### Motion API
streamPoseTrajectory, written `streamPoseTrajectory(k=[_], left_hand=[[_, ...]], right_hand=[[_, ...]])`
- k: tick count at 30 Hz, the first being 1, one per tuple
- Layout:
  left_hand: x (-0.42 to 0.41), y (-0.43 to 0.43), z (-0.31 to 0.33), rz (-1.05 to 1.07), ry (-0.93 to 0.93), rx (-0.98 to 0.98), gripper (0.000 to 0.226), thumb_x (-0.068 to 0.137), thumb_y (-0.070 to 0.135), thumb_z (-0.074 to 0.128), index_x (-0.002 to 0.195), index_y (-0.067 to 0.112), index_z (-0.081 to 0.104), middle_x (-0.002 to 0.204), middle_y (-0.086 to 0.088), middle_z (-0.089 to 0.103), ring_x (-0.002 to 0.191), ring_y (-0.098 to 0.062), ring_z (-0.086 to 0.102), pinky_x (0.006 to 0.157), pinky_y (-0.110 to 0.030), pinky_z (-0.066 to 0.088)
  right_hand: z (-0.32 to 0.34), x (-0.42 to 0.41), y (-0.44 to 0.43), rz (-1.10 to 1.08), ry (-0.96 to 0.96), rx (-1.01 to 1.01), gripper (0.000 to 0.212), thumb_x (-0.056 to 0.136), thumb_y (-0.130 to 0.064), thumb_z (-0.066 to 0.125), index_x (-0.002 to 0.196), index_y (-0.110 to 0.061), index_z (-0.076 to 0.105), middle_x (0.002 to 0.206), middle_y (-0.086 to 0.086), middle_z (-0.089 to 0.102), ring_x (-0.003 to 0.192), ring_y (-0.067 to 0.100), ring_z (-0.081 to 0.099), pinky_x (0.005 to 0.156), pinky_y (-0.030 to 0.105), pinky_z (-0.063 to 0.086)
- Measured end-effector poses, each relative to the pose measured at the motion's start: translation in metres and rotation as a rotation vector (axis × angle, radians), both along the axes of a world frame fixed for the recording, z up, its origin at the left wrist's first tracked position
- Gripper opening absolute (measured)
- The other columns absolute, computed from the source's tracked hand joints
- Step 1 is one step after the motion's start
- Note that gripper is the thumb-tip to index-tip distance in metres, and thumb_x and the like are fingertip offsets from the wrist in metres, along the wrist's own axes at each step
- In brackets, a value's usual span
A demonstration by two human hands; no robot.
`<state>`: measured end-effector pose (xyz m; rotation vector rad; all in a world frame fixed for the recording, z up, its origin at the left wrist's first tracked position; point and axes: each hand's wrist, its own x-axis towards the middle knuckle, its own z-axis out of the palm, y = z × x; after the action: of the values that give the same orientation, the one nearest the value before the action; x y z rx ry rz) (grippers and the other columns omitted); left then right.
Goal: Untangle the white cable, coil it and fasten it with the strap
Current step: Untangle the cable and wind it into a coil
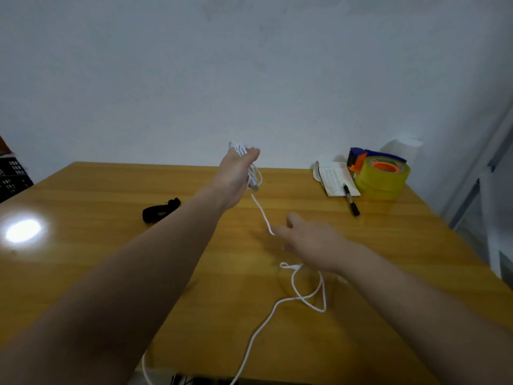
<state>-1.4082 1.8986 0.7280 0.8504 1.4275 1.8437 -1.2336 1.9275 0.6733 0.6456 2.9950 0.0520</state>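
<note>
1. Count: one white cable point(263, 215), one black strap point(159, 211), two hands, one tape dispenser point(383, 173) with a yellowish roll, one notebook point(337, 179), one marker pen point(351, 202), and one dark crate point(11, 173) at the left edge.
2. The white cable is thin and round. Part of it is gathered into several loops, and the rest is loose.
3. The left hand point(236, 176) is raised above the far middle of the wooden table point(83, 245). Its fingers are curled round the bundle of loops, which hang down below the fist.
4. From that bundle a single strand runs straight and slanting, down and toward the near right. It ends at the fingertips of the right hand point(308, 240).
5. The right hand reaches forward low over the table with its thumb lifted. It is blurred, so I cannot tell whether its fingers pinch the strand or only touch it.
6. Below the right hand the cable lies slack on the table in a few crossing loops. From there it winds toward the near edge and drops over it.
7. The strap lies flat on the table, left of the left forearm and apart from the cable. It is folded on itself, and its long axis runs roughly left to right.
8. The notebook, the pen and the tape dispenser sit together at the far right corner. The pen rests partly on the notebook.
</note>
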Motion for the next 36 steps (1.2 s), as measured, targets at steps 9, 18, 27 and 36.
streamPoseTrajectory(k=[9,18,27,36], left_hand=[[0.001,-0.004,-0.041,-0.051,0.300,-0.275,0.060,0.098,0.038,0.042,0.145,0.007,0.024,0.150,-0.007,0.032,0.137,-0.021,0.032,0.103,-0.032,0.029],[0.028,-0.026,-0.031,-0.347,0.914,-0.283,0.066,0.082,0.077,0.017,0.072,0.020,0.049,0.070,0.005,0.048,0.071,-0.018,0.049,0.068,-0.026,0.039],[0.026,-0.030,-0.026,-0.173,1.174,-0.350,0.045,0.083,0.055,0.057,0.072,0.012,0.051,0.059,0.004,0.046,0.056,-0.011,0.042,0.052,-0.028,0.028],[0.000,-0.041,-0.036,-0.178,0.836,-0.395,0.053,0.088,0.052,0.054,0.075,0.001,0.062,0.050,0.003,0.042,0.042,-0.009,0.036,0.046,-0.025,0.029]], right_hand=[[0.024,0.001,0.004,0.101,0.311,0.028,0.037,0.091,-0.007,0.049,0.125,-0.021,0.054,0.113,0.006,0.048,0.082,0.027,0.055,0.062,0.034,0.040],[0.036,0.005,0.020,0.029,0.508,-0.004,0.021,0.094,-0.027,0.050,0.104,-0.022,0.068,0.091,0.003,0.068,0.085,0.025,0.062,0.068,0.037,0.047],[0.034,0.019,0.037,-0.086,0.598,-0.057,0.024,0.085,-0.049,0.057,0.093,-0.026,0.061,0.062,-0.012,0.050,0.068,0.011,0.054,0.053,0.026,0.030],[0.014,0.035,0.065,-0.182,0.867,-0.302,0.019,0.090,-0.032,0.058,0.073,-0.027,0.065,0.056,-0.008,0.053,0.055,0.012,0.047,0.054,0.035,0.040]])
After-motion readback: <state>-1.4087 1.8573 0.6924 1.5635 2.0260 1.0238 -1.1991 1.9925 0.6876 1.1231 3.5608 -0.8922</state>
